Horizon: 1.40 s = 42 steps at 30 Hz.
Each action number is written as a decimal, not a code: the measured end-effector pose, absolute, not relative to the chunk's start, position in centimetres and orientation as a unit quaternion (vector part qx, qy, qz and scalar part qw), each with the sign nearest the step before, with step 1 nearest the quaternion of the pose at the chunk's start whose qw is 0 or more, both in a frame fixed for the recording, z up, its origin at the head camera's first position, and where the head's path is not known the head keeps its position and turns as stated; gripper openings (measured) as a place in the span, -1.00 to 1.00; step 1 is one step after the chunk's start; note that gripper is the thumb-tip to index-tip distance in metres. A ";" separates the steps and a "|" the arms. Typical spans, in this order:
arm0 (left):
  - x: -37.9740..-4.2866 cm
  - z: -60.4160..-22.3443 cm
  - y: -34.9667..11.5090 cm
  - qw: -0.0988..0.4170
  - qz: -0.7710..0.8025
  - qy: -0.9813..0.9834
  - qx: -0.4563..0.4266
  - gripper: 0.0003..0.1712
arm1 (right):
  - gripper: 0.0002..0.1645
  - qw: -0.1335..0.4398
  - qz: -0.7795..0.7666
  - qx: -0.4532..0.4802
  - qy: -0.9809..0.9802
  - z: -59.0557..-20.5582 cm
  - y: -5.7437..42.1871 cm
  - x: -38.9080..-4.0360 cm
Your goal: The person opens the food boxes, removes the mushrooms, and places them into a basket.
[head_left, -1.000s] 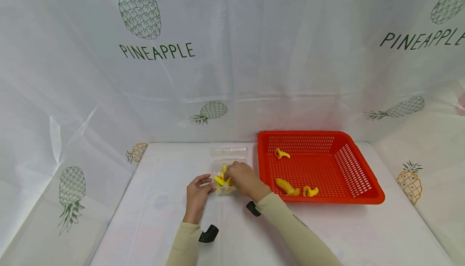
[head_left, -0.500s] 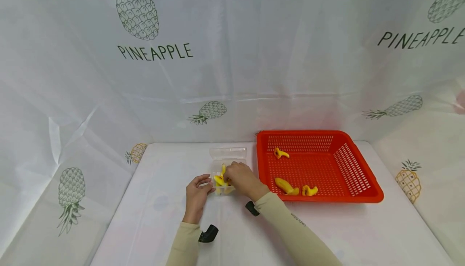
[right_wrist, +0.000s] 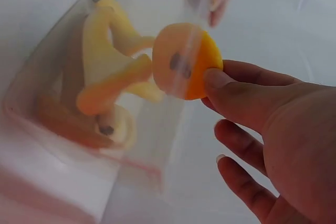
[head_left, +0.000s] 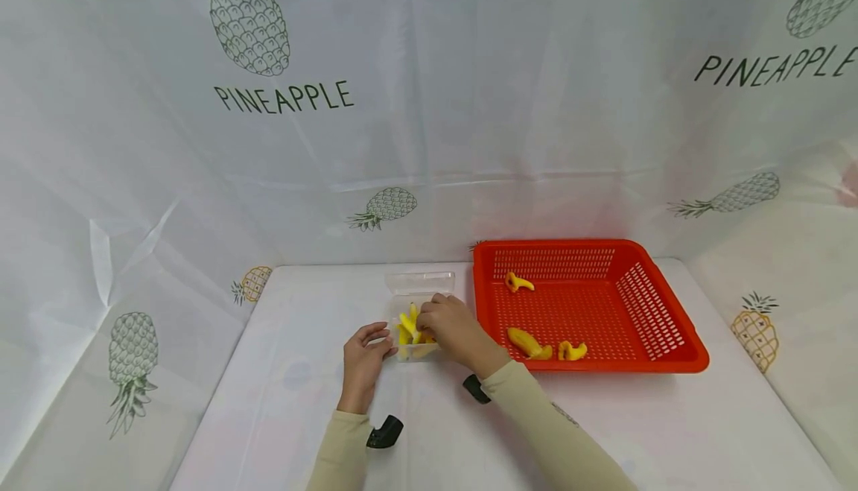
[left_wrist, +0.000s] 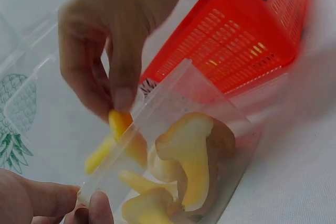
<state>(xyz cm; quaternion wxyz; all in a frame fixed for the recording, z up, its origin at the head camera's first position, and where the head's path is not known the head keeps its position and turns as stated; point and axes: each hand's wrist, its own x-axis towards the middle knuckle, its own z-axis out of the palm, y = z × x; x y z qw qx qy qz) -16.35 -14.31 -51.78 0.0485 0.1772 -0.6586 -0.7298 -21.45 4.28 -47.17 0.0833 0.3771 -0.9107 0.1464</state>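
Observation:
A clear plastic box (head_left: 421, 352) stands on the table with its lid (head_left: 421, 282) flipped back. Several yellow mushrooms (left_wrist: 189, 156), shaped like chanterelles, lie in it, seen blurred through the wall. Thumb and finger of the right hand (head_left: 456, 329) pinch another yellow-orange mushroom (right_wrist: 207, 61) at the box's opening; its cap shows a dark spot in the right wrist view. The other right fingers are spread loosely. At the box's left side, the left hand (head_left: 365, 363) grips the rim between thumb and fingers, as the left wrist view shows.
A red perforated basket (head_left: 660, 360) stands right of the box. It holds a few yellow mushrooms (head_left: 526, 342), two near its front wall and one at the back left. Behind the white table (head_left: 268, 416) hangs a pineapple-print sheet (head_left: 536, 126).
The right hand has shifted slightly right over the box, and the yellow mushrooms under it lie differently. The left hand keeps its place at the box's left side.

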 end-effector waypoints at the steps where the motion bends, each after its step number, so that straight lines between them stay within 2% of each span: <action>1: -16.3 -51.8 -14.3 0.048 -0.729 -0.659 0.179 -0.61 | -0.83 0.091 0.146 0.379 -0.909 -46.9 4.5 -21.3; 11: -16.5 -51.8 -14.4 0.046 -0.725 -0.662 0.184 -0.61 | -0.78 0.189 0.130 0.374 -0.898 -44.7 8.0 -20.2; 19: -16.3 -51.8 -14.6 0.042 -0.727 -0.661 0.183 -0.58 | -0.74 0.236 0.125 0.339 -0.902 -43.4 12.1 -19.9; 26: -16.3 -51.8 -14.7 0.043 -0.725 -0.663 0.180 -0.59 | -0.71 0.226 0.132 0.305 -0.916 -43.0 15.9 -19.9; 32: -16.3 -51.8 -14.6 0.042 -0.727 -0.662 0.177 -0.58 | -0.77 0.225 0.156 0.282 -0.919 -43.4 18.7 -20.0; 42: -16.5 -51.8 -14.4 0.041 -0.724 -0.665 0.180 -0.59 | -0.78 0.215 0.149 0.260 -0.930 -44.1 21.4 -20.2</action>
